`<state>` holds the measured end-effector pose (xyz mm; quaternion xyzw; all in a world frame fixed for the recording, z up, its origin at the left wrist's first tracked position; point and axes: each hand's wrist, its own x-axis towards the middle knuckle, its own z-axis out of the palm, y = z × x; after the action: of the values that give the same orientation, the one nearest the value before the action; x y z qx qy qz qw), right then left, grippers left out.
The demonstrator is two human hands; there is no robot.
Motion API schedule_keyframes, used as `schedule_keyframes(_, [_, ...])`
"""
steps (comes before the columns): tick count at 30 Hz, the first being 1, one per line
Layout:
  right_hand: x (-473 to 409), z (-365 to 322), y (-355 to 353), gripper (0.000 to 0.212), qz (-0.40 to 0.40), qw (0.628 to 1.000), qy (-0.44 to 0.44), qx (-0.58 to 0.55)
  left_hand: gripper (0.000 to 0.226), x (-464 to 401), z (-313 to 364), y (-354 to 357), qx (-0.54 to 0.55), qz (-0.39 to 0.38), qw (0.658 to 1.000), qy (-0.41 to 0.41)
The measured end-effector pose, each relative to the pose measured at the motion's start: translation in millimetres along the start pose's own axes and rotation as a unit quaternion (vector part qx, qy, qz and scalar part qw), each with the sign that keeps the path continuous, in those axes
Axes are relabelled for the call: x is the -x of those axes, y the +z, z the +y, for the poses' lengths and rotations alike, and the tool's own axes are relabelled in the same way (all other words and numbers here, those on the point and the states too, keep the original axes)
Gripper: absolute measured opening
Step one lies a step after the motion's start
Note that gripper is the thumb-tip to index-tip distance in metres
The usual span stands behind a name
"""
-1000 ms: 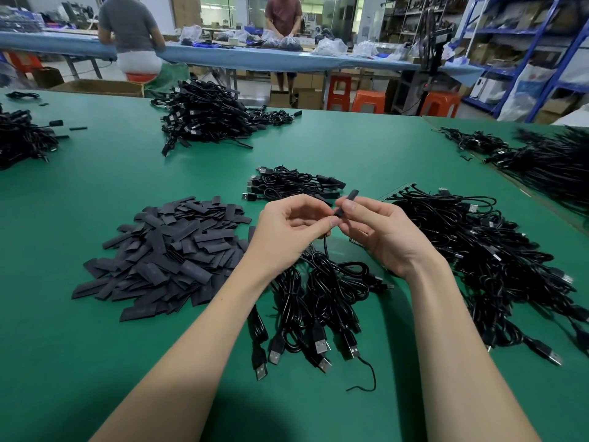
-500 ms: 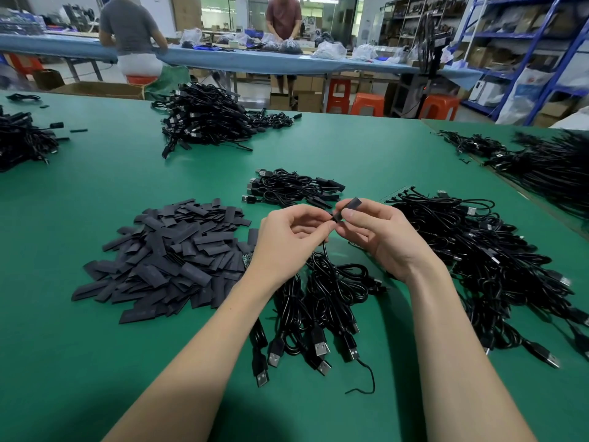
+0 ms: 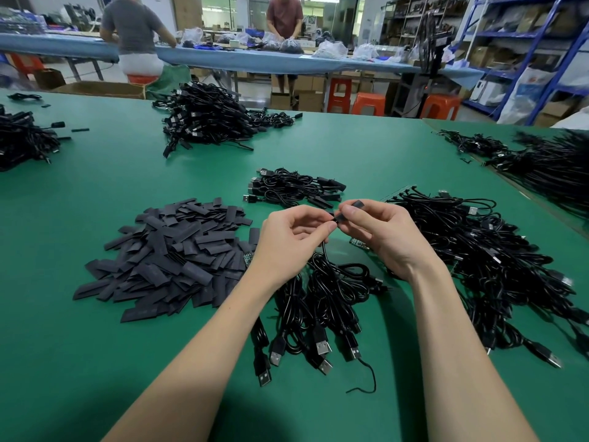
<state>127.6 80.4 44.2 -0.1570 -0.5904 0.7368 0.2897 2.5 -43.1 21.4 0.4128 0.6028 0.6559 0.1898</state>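
Both hands meet above the green table (image 3: 95, 362). My right hand (image 3: 385, 237) pinches a short black sleeve (image 3: 352, 209) between thumb and forefinger. My left hand (image 3: 291, 240) pinches the end of a thin black cable (image 3: 324, 250) at the sleeve's near end; the cable hangs down to a bundle of USB cables (image 3: 322, 314) lying under my wrists. What sits inside the sleeve is hidden by my fingers.
A heap of flat black sleeves (image 3: 169, 256) lies to the left. A small cable bundle (image 3: 293, 188) sits behind my hands, a large tangle (image 3: 497, 263) to the right, further piles at the back (image 3: 207, 118) and far right (image 3: 551, 161). Two people work at a blue table (image 3: 255, 60) beyond.
The sleeve in my right hand has tipped from pointing up toward lying more level, and both hands have stayed close together over the bundle.
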Motion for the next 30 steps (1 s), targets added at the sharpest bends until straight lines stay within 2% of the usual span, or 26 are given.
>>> schedule_keyframes(9, [-1, 2, 1, 0.009, -0.010, 0.999, 0.026, -0.026, 0.006, -1, -3, -2, 0.057, -0.006, 0.998, 0.029])
schedule_keyframes(14, [0, 3, 3, 0.016, -0.013, 0.998, 0.035, -0.043, 0.007, -2, -3, -5, 0.107, -0.017, 0.994, 0.019])
schedule_keyframes(22, [0, 4, 5, 0.013, -0.036, 0.997, 0.047, -0.040, 0.007, -2, -2, -9, 0.147, -0.042, 0.988, 0.004])
schedule_keyframes(30, [-3, 7, 15, 0.024, -0.018, 0.999, 0.002, -0.045, 0.014, -5, -2, -8, 0.175, -0.027, 0.984, -0.013])
